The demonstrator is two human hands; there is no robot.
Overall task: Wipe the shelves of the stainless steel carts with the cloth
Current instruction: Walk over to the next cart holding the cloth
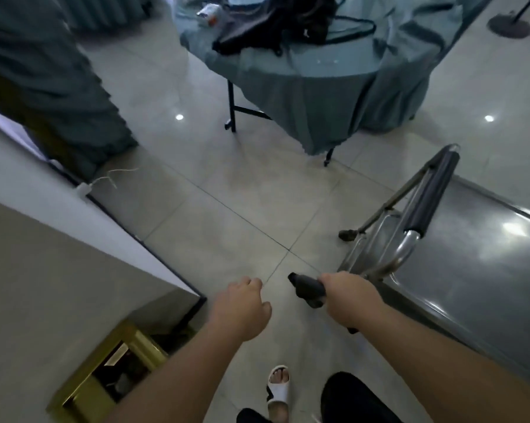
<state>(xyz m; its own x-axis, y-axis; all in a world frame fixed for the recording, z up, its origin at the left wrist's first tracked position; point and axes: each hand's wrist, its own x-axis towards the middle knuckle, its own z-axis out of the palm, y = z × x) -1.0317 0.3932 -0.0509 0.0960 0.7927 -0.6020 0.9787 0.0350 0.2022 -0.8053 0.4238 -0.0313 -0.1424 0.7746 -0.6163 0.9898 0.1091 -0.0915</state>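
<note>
A stainless steel cart [477, 254] is seen at about four o'clock from the frame centre, its flat top shelf [486, 270] glossy and catching reflections of ceiling lights. A padded handle bar [431, 196] runs along its near end, carried on a bent steel tube, and a castor [347, 235] shows below at the cart's corner.

The right hand [349, 296] is curled round a dark object [308, 288], held just beside the cart's near corner; whether this is the cloth, rolled tight, or some rigid handle cannot be told. The left hand [243, 306] hangs over the tiled floor [227, 215] at six o'clock, fingers loosely curled, nothing held.

No cloth is plainly identified anywhere in view. At twelve o'clock a draped round table [318, 87] with a black bag [276, 22] on it is seen, well apart from the cart.

The shelf is judged stiff, smooth and slippery, so a cloth should glide easily but would need flat pressure from the palm. The cart is judged fairly heavy yet free to roll on its castors, so it is best steadied at the padded bar while the shelf is wiped. A cloth would be light and limp, best bunched in the palm
</note>
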